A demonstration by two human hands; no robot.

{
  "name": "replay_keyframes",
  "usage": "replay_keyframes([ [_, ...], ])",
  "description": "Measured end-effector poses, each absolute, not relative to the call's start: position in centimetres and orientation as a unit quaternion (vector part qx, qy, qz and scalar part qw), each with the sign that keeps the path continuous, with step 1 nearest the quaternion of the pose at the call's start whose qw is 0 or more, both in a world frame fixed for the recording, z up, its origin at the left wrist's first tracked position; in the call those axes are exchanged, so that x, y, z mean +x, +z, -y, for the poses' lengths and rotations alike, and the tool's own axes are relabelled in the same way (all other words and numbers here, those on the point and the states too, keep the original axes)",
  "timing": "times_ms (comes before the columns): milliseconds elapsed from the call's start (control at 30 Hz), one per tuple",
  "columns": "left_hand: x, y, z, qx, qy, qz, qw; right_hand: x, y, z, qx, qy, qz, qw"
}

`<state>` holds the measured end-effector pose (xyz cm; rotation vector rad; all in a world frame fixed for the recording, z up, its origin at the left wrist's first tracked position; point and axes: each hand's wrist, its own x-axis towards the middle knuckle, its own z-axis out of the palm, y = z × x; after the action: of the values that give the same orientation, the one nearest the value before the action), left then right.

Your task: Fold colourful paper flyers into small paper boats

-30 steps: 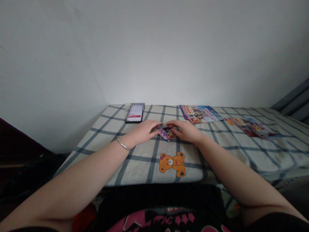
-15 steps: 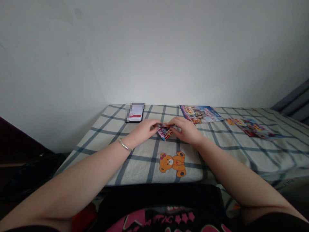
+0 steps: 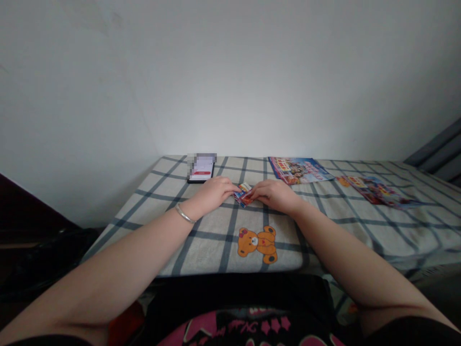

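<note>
Left hand (image 3: 212, 192) and right hand (image 3: 274, 196) were closed at the fingertips on a small folded printed paper (image 3: 244, 194), held low on the checked bedsheet (image 3: 201, 240) near a phone (image 3: 200, 172).

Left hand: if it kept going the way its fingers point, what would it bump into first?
The left hand points rightward across the bed, so it would meet the folded paper first; its fingertips seem to touch it now. Just behind that is the right hand.

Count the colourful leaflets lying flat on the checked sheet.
2. The first leaflet lies just right of the phone, second leaflet further right. The held folded paper is not counted. None seems hidden.
</note>
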<state>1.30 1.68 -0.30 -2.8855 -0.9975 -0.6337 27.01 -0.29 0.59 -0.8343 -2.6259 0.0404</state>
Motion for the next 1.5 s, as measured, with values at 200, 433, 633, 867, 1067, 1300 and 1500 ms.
replay_keyframes([
  [200, 1.1, -0.3, -1.8, -0.929, -0.186, 0.32, 0.026, 26.8, 0.7, 0.4, -0.289, 0.021, 0.939, 0.186],
  [433, 1.3, -0.3, -1.1, -0.931, -0.206, 0.299, 0.033, 26.7, 0.6, 0.2, -0.295, 0.027, 0.937, 0.184],
  [633, 2.0, -0.5, -0.6, -0.945, -0.188, 0.265, 0.031, 26.5, 0.7, 0.4, -0.299, 0.026, 0.935, 0.189],
  [867, 3.3, -0.4, 0.0, -0.931, -0.182, 0.31, 0.058, 26.1, 0.7, 0.7, -0.303, 0.039, 0.929, 0.211],
  [1067, 4.1, -0.4, 0.3, -0.91, -0.204, 0.358, 0.052, 25.9, 0.8, 0.8, -0.31, 0.028, 0.928, 0.203],
  [1300, 4.1, -0.7, -0.1, -0.913, -0.178, 0.365, 0.052, 25.8, 0.5, 0.5, -0.346, 0.019, 0.916, 0.202],
  [1500, 4.1, -0.9, -0.4, -0.913, -0.168, 0.365, 0.072, 25.3, 0.4, 0.7, -0.385, -0.029, 0.904, 0.183],
])
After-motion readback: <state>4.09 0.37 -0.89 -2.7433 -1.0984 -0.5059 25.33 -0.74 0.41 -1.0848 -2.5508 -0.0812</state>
